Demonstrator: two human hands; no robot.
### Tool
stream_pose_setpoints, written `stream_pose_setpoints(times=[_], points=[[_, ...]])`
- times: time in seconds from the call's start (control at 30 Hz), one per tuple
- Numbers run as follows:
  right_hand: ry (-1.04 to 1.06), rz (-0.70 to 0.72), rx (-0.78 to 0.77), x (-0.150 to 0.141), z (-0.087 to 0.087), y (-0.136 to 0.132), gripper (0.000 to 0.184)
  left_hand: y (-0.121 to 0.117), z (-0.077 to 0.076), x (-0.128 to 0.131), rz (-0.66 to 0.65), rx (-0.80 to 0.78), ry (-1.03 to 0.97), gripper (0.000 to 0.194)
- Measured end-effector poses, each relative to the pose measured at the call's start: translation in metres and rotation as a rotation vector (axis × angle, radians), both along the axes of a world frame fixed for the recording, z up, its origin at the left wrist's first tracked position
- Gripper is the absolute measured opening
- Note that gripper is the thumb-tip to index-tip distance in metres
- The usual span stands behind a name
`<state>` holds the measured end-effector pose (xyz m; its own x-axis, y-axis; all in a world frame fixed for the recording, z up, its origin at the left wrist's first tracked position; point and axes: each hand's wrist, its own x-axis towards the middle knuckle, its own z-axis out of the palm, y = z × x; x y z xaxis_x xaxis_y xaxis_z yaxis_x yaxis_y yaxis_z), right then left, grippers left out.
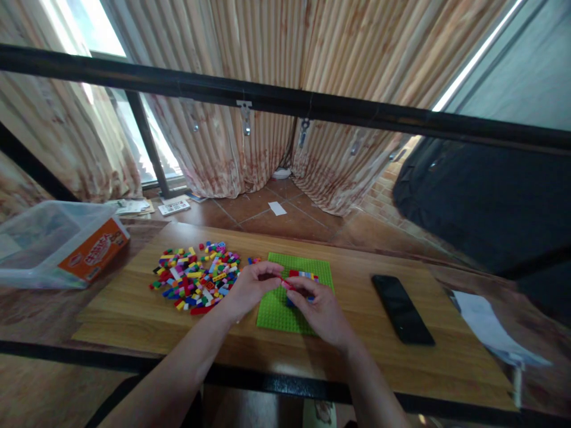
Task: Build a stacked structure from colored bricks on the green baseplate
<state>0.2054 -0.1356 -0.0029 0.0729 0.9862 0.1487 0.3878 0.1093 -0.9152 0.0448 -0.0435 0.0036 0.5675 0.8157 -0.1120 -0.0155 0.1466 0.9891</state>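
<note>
Above the green baseplate [277,318] my two hands meet fingertip to fingertip. Small pink and red toy bricks [286,285] show between them. My left hand [254,288] pinches at the left side of these bricks, thumb and forefinger closed. From the right, my right hand [319,306] pinches the pink part. Behind my right fingers, a row of coloured bricks [304,274] with red, white, yellow and blue parts stands on the baseplate, partly hidden. A large loose pile of bricks [200,276] lies left of my left hand.
A black phone [402,309] lies right of the baseplate on the wooden board [357,345]. A clear plastic box [49,214] with an orange label stands at far left. White papers [495,330] lie at right. A dark bar [276,98] crosses beyond the table.
</note>
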Motion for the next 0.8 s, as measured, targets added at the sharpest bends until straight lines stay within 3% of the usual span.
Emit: stream_pose_setpoints(times=[0.23,0.4,0.6,0.8], points=[[0.254,0.031,0.037,-0.006,0.002,-0.001,0.033,-0.001,0.001,-0.002,-0.031,-0.314,-0.282,0.035],[0.104,0.046,0.063,-0.009,0.007,-0.003,0.050,-0.004,0.005,-0.002,-0.104,-0.408,-0.344,0.042],[-0.144,-0.021,0.124,-0.001,0.013,-0.007,0.041,-0.009,0.007,0.000,-0.112,-0.418,-0.269,0.041],[-0.276,-0.268,0.036,0.055,-0.002,-0.009,0.043,-0.007,-0.006,0.004,0.031,-0.338,0.011,0.028]])
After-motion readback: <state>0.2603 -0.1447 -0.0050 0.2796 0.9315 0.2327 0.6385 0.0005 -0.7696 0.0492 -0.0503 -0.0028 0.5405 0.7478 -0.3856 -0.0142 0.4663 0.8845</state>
